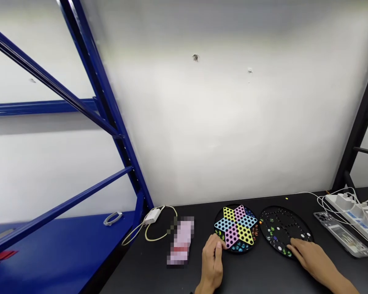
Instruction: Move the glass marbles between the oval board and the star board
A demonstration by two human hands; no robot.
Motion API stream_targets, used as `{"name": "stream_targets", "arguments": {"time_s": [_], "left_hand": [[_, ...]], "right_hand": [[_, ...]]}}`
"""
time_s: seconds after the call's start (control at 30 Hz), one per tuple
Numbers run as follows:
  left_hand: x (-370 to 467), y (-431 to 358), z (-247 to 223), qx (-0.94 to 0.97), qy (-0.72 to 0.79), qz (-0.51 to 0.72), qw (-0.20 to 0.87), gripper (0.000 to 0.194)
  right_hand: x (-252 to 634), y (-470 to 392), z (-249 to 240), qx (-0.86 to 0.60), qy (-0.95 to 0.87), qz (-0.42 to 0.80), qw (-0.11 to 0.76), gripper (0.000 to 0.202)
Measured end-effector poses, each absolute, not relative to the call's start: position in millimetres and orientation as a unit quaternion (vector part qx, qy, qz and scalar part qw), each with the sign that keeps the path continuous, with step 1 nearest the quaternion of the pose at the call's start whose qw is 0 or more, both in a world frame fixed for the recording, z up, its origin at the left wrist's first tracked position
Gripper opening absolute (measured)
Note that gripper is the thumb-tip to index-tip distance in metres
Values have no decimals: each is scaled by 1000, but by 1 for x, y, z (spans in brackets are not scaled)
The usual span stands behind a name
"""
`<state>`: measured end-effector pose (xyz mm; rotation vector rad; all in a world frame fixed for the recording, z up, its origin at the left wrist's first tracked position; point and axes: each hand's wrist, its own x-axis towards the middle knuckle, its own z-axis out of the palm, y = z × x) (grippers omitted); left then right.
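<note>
A round black tray holds a star-shaped board (236, 226) in pink, yellow and blue with black holes; coloured marbles lie around the star. My left hand (212, 259) is at this tray's lower left edge, its fingers curled together; whatever they may hold is too small to make out. To the right lies a second round black tray (284, 228) with green, white, blue and orange marbles scattered in it. My right hand (309, 257) reaches to its lower right part, fingertips down near the marbles and close together, their contents hidden.
A pixelated pink item (182, 241) and a white adapter (152, 216) with a cable lie on the left of the black table. On the right are a phone-like device (343, 234) and a white power strip (355, 216) with cables. Blue shelving (110, 94) stands at the left.
</note>
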<state>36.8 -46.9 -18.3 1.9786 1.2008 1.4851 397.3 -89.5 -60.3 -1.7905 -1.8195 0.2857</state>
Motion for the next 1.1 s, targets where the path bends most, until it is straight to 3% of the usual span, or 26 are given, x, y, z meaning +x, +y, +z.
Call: {"name": "stream_targets", "arguments": {"time_s": [0.1, 0.2, 0.37, 0.47, 0.57, 0.7, 0.83, 1.0, 1.1], "left_hand": [[37, -48, -17, 706, 426, 532, 193, 51], [37, -49, -17, 705, 423, 534, 197, 51], [36, -48, -19, 705, 416, 540, 196, 50], [36, -49, -20, 705, 418, 540, 194, 50], [36, -49, -19, 707, 419, 535, 194, 52], [37, -50, -16, 707, 420, 535, 193, 54], [37, -51, -14, 709, 416, 538, 187, 53], [36, -52, -14, 711, 416, 539, 178, 52], [36, -53, -16, 712, 413, 538, 180, 52]], "right_hand": [[397, -84, -56, -671, -667, 132, 294, 44], [387, -77, -44, -648, -607, 229, 399, 53], [357, -62, -17, -547, -372, 491, 567, 60], [346, -54, -12, -513, -308, 516, 612, 56], [344, -48, -20, -574, -394, 469, 543, 53], [345, -46, -40, -609, -621, 295, 396, 37], [344, -48, -56, -608, -714, 194, 288, 31], [344, -49, -51, -606, -717, 196, 283, 27], [338, -43, -38, -592, -676, 257, 355, 35]]}}
